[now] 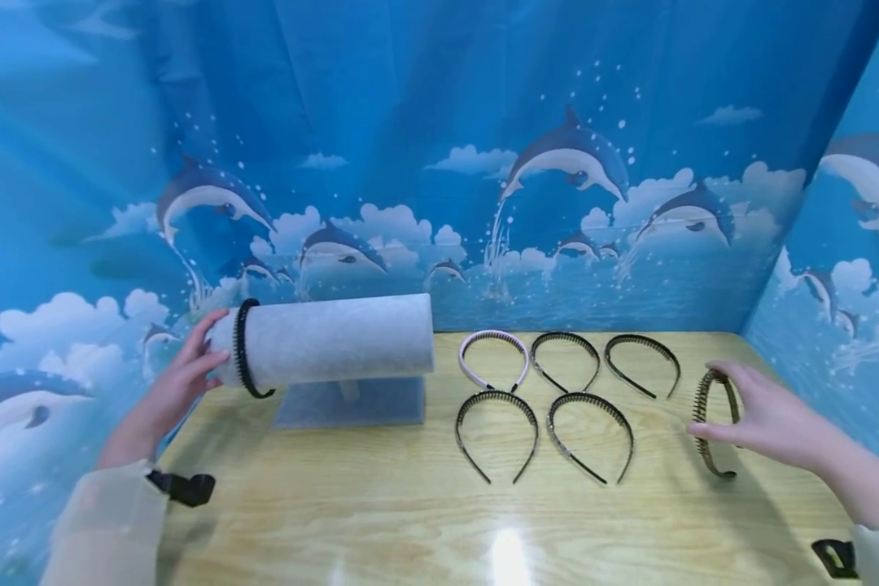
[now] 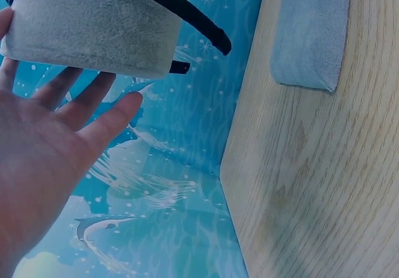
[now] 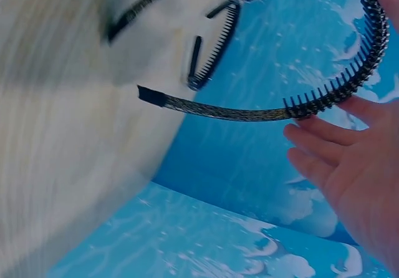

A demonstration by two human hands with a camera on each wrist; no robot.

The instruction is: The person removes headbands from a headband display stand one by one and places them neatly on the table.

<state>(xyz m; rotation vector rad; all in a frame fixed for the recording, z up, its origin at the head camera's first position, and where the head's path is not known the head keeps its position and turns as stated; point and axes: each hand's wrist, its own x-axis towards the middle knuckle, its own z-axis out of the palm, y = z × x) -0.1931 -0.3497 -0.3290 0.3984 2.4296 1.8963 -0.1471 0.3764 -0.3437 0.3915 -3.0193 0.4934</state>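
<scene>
My right hand [image 1: 772, 415] grips a dark toothed headband [image 1: 701, 407] between thumb and fingers above the table's right side. In the right wrist view this headband [image 3: 358, 72] shows its comb teeth inside the curve, its ends free of the hand. On the left, my left hand [image 1: 179, 378] is at the left end of a grey plush roll [image 1: 340, 338] on a stand, its fingers spread against that end. A black headband [image 1: 241, 350] sits around the roll close beside these fingers. The left wrist view shows the fingers fairly straight at the roll's end [image 2: 93, 38].
Several headbands lie on the wooden table [image 1: 381, 505] in two rows, among them a pink one [image 1: 469, 358] at the back and a dark one [image 1: 593, 399] in front. The roll's flat grey base [image 1: 388, 403] rests on the table. A blue dolphin curtain [image 1: 425, 163] hangs behind.
</scene>
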